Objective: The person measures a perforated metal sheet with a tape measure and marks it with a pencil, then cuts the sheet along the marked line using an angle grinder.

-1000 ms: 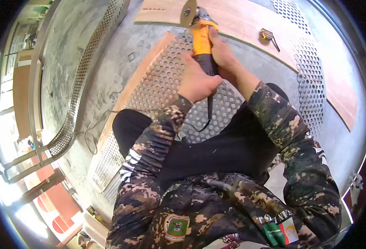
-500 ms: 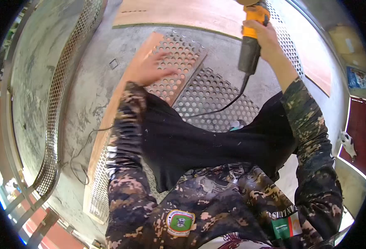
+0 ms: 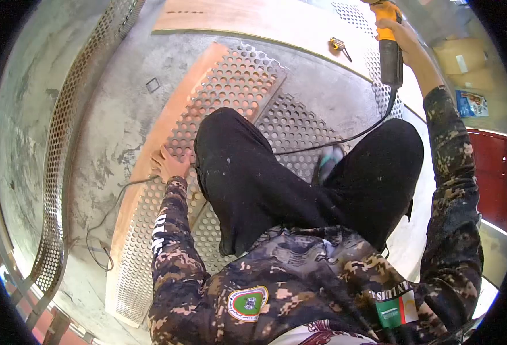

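Note:
My right hand [image 3: 404, 41], raised at the upper right, is wrapped round a yellow and black angle grinder [image 3: 391, 57]. Its head is cut off by the top edge of the view. A black cord [image 3: 345, 140] runs from the grinder's lower end down past my knees. On the left, my left hand [image 3: 172, 164] rests with its fingers apart where a perforated metal sheet [image 3: 230, 92] overlies a wooden board [image 3: 164, 129]. Another perforated sheet [image 3: 293, 123] lies between my legs, partly hidden by them.
A long curved perforated strip [image 3: 55, 190] stands along the left. Plywood [image 3: 236, 20] lies ahead, with a small yellow and black tool [image 3: 338, 45] on it, perhaps a tape measure. A small square metal frame [image 3: 153, 85] lies on the concrete floor [image 3: 118, 109].
My left hand has come back toward me and down onto the sheet's left edge. My right hand has carried the angle grinder to the right. My knees have shifted and stand more apart.

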`<state>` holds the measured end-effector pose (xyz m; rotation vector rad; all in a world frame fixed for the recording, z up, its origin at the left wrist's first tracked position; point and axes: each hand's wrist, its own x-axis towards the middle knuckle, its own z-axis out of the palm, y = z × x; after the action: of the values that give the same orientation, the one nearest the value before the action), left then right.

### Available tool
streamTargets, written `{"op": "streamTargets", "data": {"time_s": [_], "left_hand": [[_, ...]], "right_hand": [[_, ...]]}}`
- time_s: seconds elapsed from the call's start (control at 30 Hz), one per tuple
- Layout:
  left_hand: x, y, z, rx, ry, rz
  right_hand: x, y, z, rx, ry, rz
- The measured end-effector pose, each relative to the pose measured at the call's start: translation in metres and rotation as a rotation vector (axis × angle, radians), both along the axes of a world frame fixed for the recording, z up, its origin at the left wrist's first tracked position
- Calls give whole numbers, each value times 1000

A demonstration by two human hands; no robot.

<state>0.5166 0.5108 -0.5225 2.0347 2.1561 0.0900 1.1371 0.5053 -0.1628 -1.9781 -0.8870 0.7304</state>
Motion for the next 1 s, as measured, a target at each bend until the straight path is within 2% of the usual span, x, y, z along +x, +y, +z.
{"op": "streamTargets", "data": {"time_s": [0.03, 0.13, 0.17, 0.27, 0.33, 0.37, 0.4, 0.47, 0.5, 0.57, 0.63, 0.73, 0.8, 0.87, 0.93, 1.0], "left_hand": [[-2, 0, -5, -1, -10, 0], [-9, -2, -11, 36, 0, -4], [-11, 0, -17, 81, 17, -20], [-16, -7, -22, 104, 70, -43], [-18, -10, -26, -35, 182, -21], [-24, -11, -51, 25, 386, -40], [-34, -17, -74, 4, 382, -30], [-46, -19, -110, 364, 528, -34], [-26, -20, -80, 398, 339, 21], [-24, -24, -59, 303, 287, 22], [-21, -23, -55, 187, 160, 52], [-22, -22, -42, 89, 155, 39], [-30, -24, -55, 84, 145, 23], [-26, -24, -44, 89, 137, 19], [-30, -24, -42, -2, 174, 16], [-31, -22, -40, -16, 159, -2]], "right_hand": [[0, 2, 4, -1, -10, 0], [-19, 16, 26, 103, -272, 72], [-7, 14, 24, -14, -398, 145], [30, 22, -6, -101, -350, 192], [45, 43, -25, -180, -310, 253], [33, 48, -30, -237, -354, 293], [36, 46, -48, -276, -346, 287], [38, 53, -84, -345, -352, 340], [25, 56, -92, -419, -363, 354], [18, 58, -132, -554, -407, 345], [25, 56, -170, -522, -475, 444], [13, 49, -191, -570, -461, 516], [0, 49, -188, -678, -409, 593], [4, 45, -196, -665, -468, 663], [10, 40, -203, -690, -302, 728], [11, 39, -205, -671, -343, 729]]}}
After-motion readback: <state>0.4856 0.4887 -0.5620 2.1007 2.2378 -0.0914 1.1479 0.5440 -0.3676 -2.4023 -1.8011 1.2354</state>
